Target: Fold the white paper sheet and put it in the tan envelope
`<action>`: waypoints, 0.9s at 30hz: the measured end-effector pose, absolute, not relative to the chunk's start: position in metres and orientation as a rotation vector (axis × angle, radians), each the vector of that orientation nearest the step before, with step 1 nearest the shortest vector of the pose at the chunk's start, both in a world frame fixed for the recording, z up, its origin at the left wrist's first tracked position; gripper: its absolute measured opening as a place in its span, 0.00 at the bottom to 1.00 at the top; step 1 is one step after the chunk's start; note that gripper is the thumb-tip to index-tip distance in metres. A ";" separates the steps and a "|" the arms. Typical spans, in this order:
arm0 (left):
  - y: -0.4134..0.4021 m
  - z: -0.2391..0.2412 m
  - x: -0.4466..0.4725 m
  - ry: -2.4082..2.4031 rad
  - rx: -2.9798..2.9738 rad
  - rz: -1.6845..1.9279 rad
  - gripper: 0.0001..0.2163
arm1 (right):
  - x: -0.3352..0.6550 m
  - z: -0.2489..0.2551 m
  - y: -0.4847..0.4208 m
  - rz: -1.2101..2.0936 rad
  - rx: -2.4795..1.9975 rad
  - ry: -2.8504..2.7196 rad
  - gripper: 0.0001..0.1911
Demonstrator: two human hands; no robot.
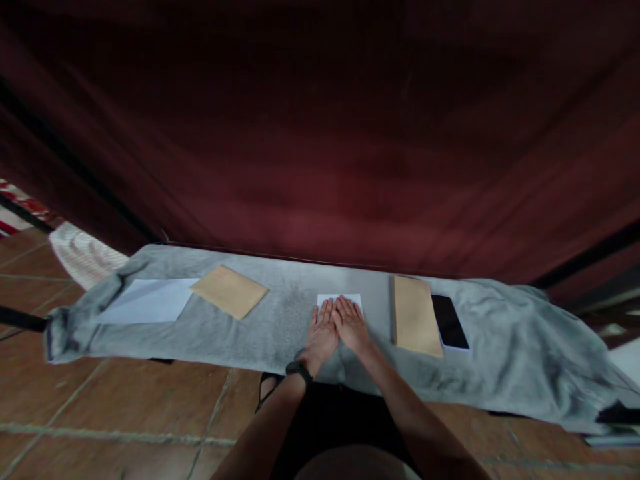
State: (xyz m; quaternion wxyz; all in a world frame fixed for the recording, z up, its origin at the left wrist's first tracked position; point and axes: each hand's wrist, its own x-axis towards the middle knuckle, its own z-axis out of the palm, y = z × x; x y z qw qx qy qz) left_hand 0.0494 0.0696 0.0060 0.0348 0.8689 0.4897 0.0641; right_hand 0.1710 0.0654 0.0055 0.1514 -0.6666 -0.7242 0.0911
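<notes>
In the middle of the grey cloth lies a small white sheet of paper (325, 298), mostly covered by my hands. My left hand (323, 333), with a dark watch at the wrist, rests flat on it with fingers stretched out. Pressed flat right beside it is my right hand (351, 325), its fingers also extended and its inner edge touching the left. A brown envelope (230, 291) lies to the left, its corner against a larger white sheet (150, 301). On the right is a stack of brown envelopes (417, 317), next to a dark-screened phone (450, 322).
The grey cloth (285, 303) covers a long narrow surface and bunches up at both ends. Behind it rises a dark red fabric panel (320, 200). Tiled floor (150, 393) shows in front, and a whitish woven cloth (83, 253) hangs at the far left.
</notes>
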 end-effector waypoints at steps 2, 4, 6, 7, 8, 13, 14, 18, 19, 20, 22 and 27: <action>0.072 0.005 0.046 1.522 2.662 0.191 0.27 | 0.172 0.002 0.064 0.234 -1.959 -2.061 0.29; 0.071 0.006 0.041 1.575 2.633 0.205 0.27 | 0.175 -0.002 0.061 0.183 -1.995 -2.046 0.30; 0.071 0.008 0.034 1.647 2.598 0.223 0.27 | 0.180 -0.006 0.058 0.109 -2.021 -2.024 0.30; 0.071 0.009 0.028 1.677 2.586 0.232 0.27 | 0.183 -0.008 0.057 0.068 -2.030 -2.008 0.31; 0.071 0.010 0.020 1.704 2.578 0.243 0.27 | 0.186 -0.010 0.055 0.030 -2.034 -1.992 0.31; 0.085 0.024 -0.053 2.001 2.512 0.419 0.26 | 0.194 -0.018 0.050 -0.028 -2.038 -1.940 0.32; 0.089 0.028 -0.072 2.131 2.456 0.473 0.26 | 0.194 -0.019 0.050 -0.016 -2.043 -1.936 0.32; 0.104 0.046 -0.130 2.351 2.265 0.411 0.21 | 0.191 -0.020 0.050 0.011 -2.059 -1.930 0.32; 0.108 0.050 -0.139 2.327 2.271 0.309 0.19 | 0.190 -0.020 0.050 0.012 -2.063 -1.932 0.32; 0.111 0.053 -0.144 2.293 2.288 0.208 0.18 | 0.190 -0.020 0.050 0.013 -2.066 -1.935 0.32; 0.117 0.061 -0.148 2.247 2.327 0.060 0.16 | 0.191 -0.018 0.050 0.014 -2.068 -1.938 0.32; 0.110 0.081 -0.134 2.173 2.444 0.035 0.15 | 0.196 -0.008 0.045 0.050 -1.966 -1.898 0.28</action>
